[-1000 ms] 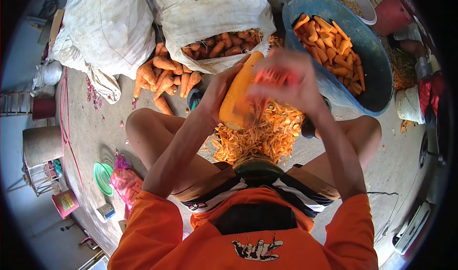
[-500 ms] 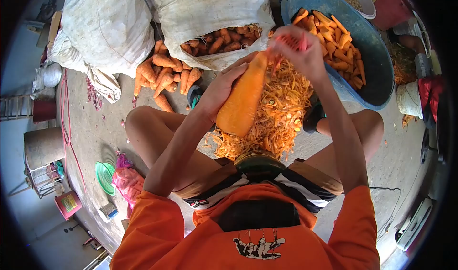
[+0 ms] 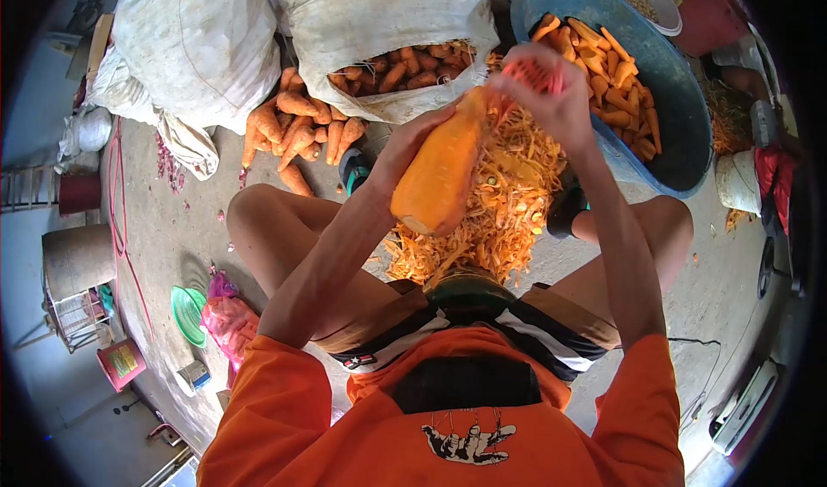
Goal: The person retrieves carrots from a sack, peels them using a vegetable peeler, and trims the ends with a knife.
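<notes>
A large orange carrot (image 3: 438, 173), mostly peeled, is in my left hand (image 3: 405, 151), whose fingers wrap round its far side. Its thick end tilts toward me and the narrow end points away. My right hand (image 3: 558, 99) is closed on a red peeler (image 3: 536, 75) close to the carrot's narrow end. Whether the blade touches the carrot I cannot tell. Below both hands lies a heap of carrot peelings (image 3: 517, 190) on the floor between my feet.
A blue tub (image 3: 680, 134) of peeled carrots (image 3: 616, 74) stands at the right. Ahead, an open white sack (image 3: 388, 13) holds unpeeled carrots (image 3: 405, 69). More unpeeled carrots (image 3: 297, 130) lie on the floor beside a full sack (image 3: 194, 48). A green basket (image 3: 188, 315) sits at the left.
The carrot has turned and tilted a little in my left hand, so its blunt thick end shows more. My right hand with the peeler has shifted and turned slightly.
</notes>
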Available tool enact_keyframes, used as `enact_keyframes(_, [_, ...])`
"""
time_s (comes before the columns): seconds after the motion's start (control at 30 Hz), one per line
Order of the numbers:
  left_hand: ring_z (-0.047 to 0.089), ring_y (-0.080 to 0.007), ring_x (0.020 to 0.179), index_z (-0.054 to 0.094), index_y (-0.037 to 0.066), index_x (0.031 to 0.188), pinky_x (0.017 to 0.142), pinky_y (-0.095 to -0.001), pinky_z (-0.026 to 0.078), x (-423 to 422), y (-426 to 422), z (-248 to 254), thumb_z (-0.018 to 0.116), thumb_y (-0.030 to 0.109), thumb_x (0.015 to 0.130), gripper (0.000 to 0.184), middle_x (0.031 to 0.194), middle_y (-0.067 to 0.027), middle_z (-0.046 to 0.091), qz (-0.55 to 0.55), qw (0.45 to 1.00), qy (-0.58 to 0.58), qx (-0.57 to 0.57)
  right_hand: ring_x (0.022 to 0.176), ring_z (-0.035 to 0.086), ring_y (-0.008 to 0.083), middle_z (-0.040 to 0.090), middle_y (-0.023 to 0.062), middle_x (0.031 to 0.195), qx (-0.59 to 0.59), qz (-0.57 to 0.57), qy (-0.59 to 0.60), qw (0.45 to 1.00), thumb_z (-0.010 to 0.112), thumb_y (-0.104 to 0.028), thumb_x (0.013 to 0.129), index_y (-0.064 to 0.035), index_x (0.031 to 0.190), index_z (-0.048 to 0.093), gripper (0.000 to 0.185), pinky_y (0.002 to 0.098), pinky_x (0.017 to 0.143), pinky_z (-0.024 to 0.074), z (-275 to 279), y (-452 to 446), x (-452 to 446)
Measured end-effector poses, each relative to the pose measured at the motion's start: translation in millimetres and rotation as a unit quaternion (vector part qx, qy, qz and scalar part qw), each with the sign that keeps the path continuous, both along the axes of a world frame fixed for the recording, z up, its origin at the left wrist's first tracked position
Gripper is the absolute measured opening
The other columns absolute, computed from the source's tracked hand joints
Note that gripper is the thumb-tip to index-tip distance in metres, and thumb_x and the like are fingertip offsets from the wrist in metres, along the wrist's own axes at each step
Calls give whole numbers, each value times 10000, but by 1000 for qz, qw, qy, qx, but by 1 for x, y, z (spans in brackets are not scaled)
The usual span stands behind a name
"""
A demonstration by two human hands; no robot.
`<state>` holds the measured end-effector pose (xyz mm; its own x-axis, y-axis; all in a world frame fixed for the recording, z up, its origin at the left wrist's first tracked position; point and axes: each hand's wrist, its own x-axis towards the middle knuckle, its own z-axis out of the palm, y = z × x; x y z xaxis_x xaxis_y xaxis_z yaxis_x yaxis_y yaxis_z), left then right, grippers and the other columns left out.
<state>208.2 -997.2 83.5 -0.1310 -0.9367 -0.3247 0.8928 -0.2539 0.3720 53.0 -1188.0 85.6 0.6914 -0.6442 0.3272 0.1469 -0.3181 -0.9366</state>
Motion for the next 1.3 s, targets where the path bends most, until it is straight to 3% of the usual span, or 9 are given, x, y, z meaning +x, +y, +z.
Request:
enact_keyframes(0.23, [712,-219,980,491,84,1458,846,-370,623,-2,-6,5,506,313,1078,444,1161,-109,679,8,999,-42,26,765,648,61,707,1,849,6,84,-64,994,889,-152,837,-18,964,723,247,238,673,518,35,51,1])
enact_keyframes(0.33, [709,-224,994,475,115,1488,868,-404,622,1,-6,-13,482,323,1087,451,1190,-120,670,25,999,-8,22,768,655,65,725,26,865,-225,111,-33,967,884,-136,835,-12,944,727,228,242,670,514,44,65,-3])
enact_keyframes(0.63, [703,-241,979,498,97,1447,811,-407,621,1,-2,9,516,341,1072,448,1152,-135,680,0,998,-53,15,870,743,120,767,42,951,119,-7,-84,989,767,-32,909,10,951,686,101,243,757,581,0,-11,2])
enact_keyframes(0.83, [716,-246,980,543,40,1397,842,-386,610,4,-4,3,570,303,1051,436,1175,-134,700,4,998,51,32,779,678,90,736,31,890,-276,87,-76,954,849,-132,867,-12,1010,708,234,239,681,526,37,48,1])
enact_keyframes(0.93, [716,-244,1016,557,31,1399,868,-376,603,5,1,3,572,279,1052,426,1234,-134,699,-8,1000,3,16,789,698,92,747,8,875,34,2,-46,998,928,-208,793,-17,967,725,328,252,667,536,-9,-10,3])
enact_keyframes(1.07, [687,-219,1094,449,54,1523,939,-376,589,-6,-1,18,532,276,1064,516,1318,-106,647,9,994,-100,30,778,685,83,745,20,886,-26,-77,-8,997,904,-195,828,-19,967,729,285,249,664,534,6,-18,-4])
enact_keyframes(1.17, [654,-215,1188,363,66,1581,991,-382,572,-3,-4,3,474,264,1088,543,1385,-123,604,31,986,-160,31,765,666,74,743,30,889,-6,81,-48,996,900,-200,832,-14,977,729,291,248,663,531,39,45,-7])
enact_keyframes(1.23, [636,-216,1222,346,78,1590,1009,-384,564,-6,-1,5,447,262,1098,535,1409,-128,584,27,989,-143,25,757,650,74,745,37,891,-277,156,12,948,902,-197,830,-12,980,731,294,250,662,528,54,62,-11])
enact_keyframes(1.3, [648,-222,1207,338,97,1596,952,-381,593,-5,0,1,422,268,1111,521,1423,-139,573,2,992,-122,7,760,660,73,746,35,885,-221,104,-7,970,897,-185,835,-15,986,729,283,249,661,530,21,45,-5])
